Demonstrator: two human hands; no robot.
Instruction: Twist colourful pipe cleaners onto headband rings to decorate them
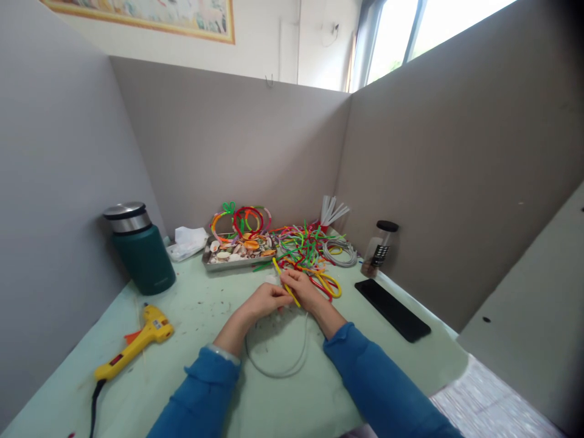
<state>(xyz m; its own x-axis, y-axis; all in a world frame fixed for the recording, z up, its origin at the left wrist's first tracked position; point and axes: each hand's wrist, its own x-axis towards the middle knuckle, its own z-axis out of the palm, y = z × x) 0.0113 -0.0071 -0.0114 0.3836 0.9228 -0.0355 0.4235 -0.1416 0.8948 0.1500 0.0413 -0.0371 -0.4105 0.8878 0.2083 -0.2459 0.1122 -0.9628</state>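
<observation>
My left hand (266,300) and my right hand (302,288) meet over the middle of the pale green table (196,304). Both pinch a yellow pipe cleaner (285,282) that slants up to the left between them. A white pipe cleaner (280,359) loops down from the hands toward me and lies on the table. Which hand pins its end is hidden by the fingers. Just beyond my hands lies a heap of coloured pipe cleaners (306,248).
A metal tray of shells (238,249) with pipe-cleaner rings sits behind the hands. A green flask (139,246) and a yellow glue gun (137,344) are at left, a black phone (392,308) and a small jar (378,249) at right. Grey partition walls enclose the table.
</observation>
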